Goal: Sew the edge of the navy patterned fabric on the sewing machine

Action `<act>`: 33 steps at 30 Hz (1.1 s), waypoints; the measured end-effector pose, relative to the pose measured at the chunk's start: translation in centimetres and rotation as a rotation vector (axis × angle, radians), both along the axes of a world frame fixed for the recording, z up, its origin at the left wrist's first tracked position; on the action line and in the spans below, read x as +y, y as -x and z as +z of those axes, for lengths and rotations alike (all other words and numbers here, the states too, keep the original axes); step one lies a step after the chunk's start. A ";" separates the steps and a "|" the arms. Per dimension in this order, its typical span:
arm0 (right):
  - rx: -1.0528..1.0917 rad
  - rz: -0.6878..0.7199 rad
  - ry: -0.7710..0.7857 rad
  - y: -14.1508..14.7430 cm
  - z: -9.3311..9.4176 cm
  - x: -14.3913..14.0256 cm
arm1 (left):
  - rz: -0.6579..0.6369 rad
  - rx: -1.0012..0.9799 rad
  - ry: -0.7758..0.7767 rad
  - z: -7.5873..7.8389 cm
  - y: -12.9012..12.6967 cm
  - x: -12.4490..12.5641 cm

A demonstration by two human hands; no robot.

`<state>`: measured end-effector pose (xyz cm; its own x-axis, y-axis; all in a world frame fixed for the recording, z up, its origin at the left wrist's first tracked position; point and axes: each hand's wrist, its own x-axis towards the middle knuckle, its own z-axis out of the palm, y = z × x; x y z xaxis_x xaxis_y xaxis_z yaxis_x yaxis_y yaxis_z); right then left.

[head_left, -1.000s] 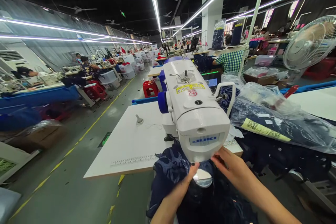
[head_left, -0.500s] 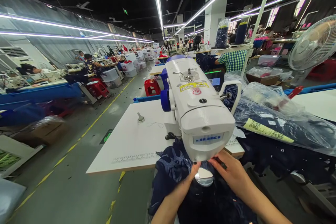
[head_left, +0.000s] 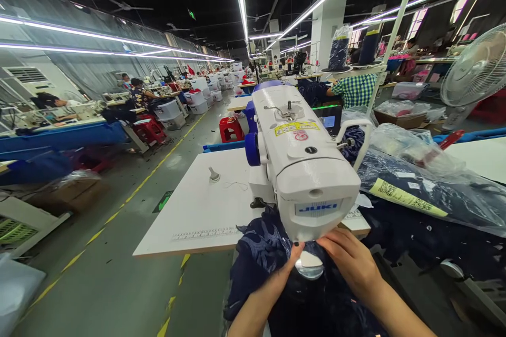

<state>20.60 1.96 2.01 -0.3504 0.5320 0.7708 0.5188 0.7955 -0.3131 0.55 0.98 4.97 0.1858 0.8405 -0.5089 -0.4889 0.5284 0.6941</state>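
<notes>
A white sewing machine (head_left: pixel 316 179) with a blue handwheel fills the middle of the head view. Dark navy patterned fabric (head_left: pixel 255 255) lies under its head and hangs down toward me. At the left of the needle area, my left hand (head_left: pixel 285 268) has its thumb pressed on the cloth; its other fingers are mostly hidden. My right hand (head_left: pixel 351 260) is closed at the fabric on the right, fingertips partly behind the machine head. Between the two hands shows a shiny round metal plate (head_left: pixel 310 266). The needle itself is hidden.
The white machine table (head_left: pixel 197 205) carries a printed ruler and a loose thread. Bagged navy cloth (head_left: pixel 427 179) is piled on the right, near a fan (head_left: pixel 476 66). Thread cones (head_left: pixel 369 47) stand behind. A red stool (head_left: pixel 232 129) and several co-workers are farther off.
My right hand has shifted slightly, its fingers now closer together over the cloth. My left hand stays almost in place. The whole view has moved a little.
</notes>
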 end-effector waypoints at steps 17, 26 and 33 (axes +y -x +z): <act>-0.200 -0.102 -0.250 1.2 1.0 0.4 | 0.240 -0.463 0.258 0.9 0.4 -1.8; -0.010 0.034 0.275 0.9 1.1 0.9 | 0.300 -0.571 0.324 -1.2 -0.1 0.1; 0.216 0.106 0.965 1.3 2.1 2.8 | 0.642 -0.575 0.319 -4.3 -1.0 2.0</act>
<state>19.28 4.72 4.14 -0.3354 0.9390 0.0769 0.3157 0.1889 -0.9299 1.57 3.02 0.65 0.0283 0.7056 -0.7081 -0.9796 0.1605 0.1208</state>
